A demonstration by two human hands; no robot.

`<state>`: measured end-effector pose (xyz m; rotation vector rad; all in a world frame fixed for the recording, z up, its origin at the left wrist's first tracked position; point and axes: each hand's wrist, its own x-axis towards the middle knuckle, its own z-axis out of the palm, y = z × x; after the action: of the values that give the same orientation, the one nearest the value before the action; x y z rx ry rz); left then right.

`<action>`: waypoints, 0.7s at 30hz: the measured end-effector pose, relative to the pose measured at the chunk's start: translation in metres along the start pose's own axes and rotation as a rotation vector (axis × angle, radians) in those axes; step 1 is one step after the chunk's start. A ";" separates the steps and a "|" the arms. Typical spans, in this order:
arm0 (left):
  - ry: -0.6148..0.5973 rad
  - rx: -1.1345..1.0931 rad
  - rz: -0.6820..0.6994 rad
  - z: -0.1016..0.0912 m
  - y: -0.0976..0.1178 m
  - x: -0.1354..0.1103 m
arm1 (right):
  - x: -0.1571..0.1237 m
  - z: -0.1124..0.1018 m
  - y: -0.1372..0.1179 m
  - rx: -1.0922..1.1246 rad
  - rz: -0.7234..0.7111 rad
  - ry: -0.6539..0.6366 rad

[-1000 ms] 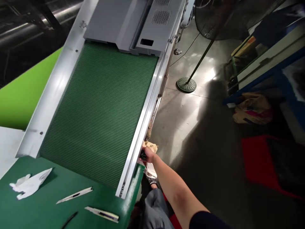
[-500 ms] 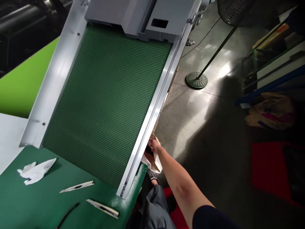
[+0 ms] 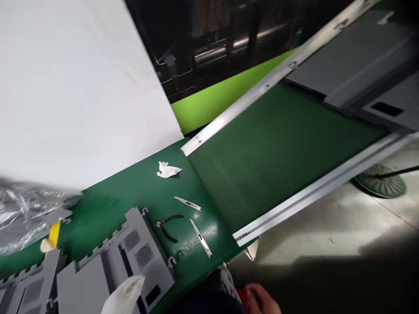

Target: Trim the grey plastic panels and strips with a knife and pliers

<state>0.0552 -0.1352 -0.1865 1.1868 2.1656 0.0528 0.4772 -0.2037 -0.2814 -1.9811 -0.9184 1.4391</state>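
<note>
My left hand (image 3: 124, 296), in a white glove, reaches in at the bottom edge over a grey plastic panel (image 3: 93, 277). Its fingers look stretched out, and no object shows in them; whether it touches the panel I cannot tell. Low in the view, my bare right hand (image 3: 263, 300) hangs beside the bench, blurred, its fingers loosely bent and apart with nothing visible in them. On the green bench (image 3: 131, 187) lie side cutters (image 3: 165, 226) with black handles, two utility knives (image 3: 200, 237) and a crumpled white glove (image 3: 168, 170).
The green ribbed conveyor belt (image 3: 278, 148) between metal rails slopes up to the right, carrying a grey part (image 3: 353, 69). Another grey panel (image 3: 29, 283) and clear plastic wrap (image 3: 29, 213) are at left. A large white board (image 3: 81, 87) stands behind. A fan base (image 3: 381, 181) stands on the floor.
The view has swung left, bringing the grey panels and my gloved left hand into sight. My right hand has come away from the white bag under the conveyor's edge.
</note>
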 end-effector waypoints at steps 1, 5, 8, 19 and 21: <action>-0.017 -0.027 0.000 0.002 -0.010 0.004 | -0.006 0.019 -0.006 -0.092 -0.117 -0.080; -0.028 -0.123 -0.020 0.008 -0.036 0.006 | 0.016 0.110 -0.090 -0.461 -0.459 -0.230; -0.046 -0.208 0.011 0.006 -0.053 0.002 | 0.054 0.183 -0.169 -0.909 -0.596 -0.180; -0.040 -0.432 0.050 -0.021 -0.114 0.023 | 0.095 0.292 -0.209 -1.509 -0.557 -0.184; -0.039 -0.427 0.080 -0.020 -0.114 0.033 | 0.093 0.291 -0.210 -1.523 -0.534 -0.191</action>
<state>-0.0527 -0.1716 -0.2262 1.0122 1.9425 0.4972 0.1724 0.0071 -0.2695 -2.0369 -2.9109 0.4969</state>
